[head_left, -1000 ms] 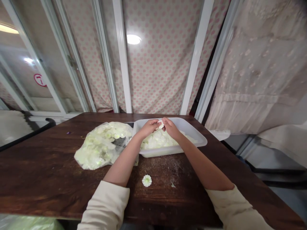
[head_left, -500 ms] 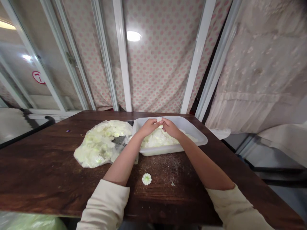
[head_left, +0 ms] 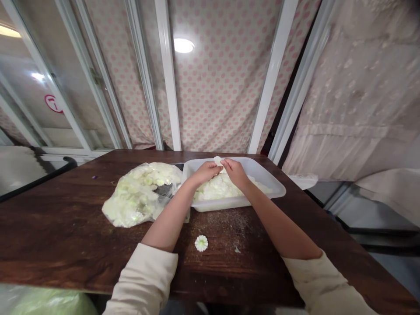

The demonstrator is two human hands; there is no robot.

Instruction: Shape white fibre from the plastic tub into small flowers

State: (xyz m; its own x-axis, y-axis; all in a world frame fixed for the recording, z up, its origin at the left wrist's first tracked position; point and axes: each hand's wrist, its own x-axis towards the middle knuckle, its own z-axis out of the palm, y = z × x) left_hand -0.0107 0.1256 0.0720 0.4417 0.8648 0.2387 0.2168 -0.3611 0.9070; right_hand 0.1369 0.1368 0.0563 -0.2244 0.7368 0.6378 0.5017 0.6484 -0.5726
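Observation:
My left hand [head_left: 205, 172] and my right hand [head_left: 234, 173] meet above a translucent plastic tray [head_left: 265, 186], their fingertips pinching a small white piece [head_left: 217, 161] between them. Below the hands, the tray holds a heap of pale, whitish-green pieces [head_left: 223, 188]. Left of my left forearm lies a clear plastic bag [head_left: 138, 199] stuffed with similar pale pieces. A flower-shaped slice [head_left: 201, 243] with a green centre sits alone on the wood, nearer me than the tray.
All this stands on a dark wooden table [head_left: 65, 218], scattered with crumbs in front of the tray. A grey metal object [head_left: 163, 190] lies against the bag. Another pale green bag [head_left: 49, 302] sits below the near edge. A white wrapper [head_left: 303, 181] lies past the table's right corner.
The white piece has risen slightly between my fingertips, and both hands sit a little higher over the tray. The view has tilted slightly. The tray, bag and slice stay in place.

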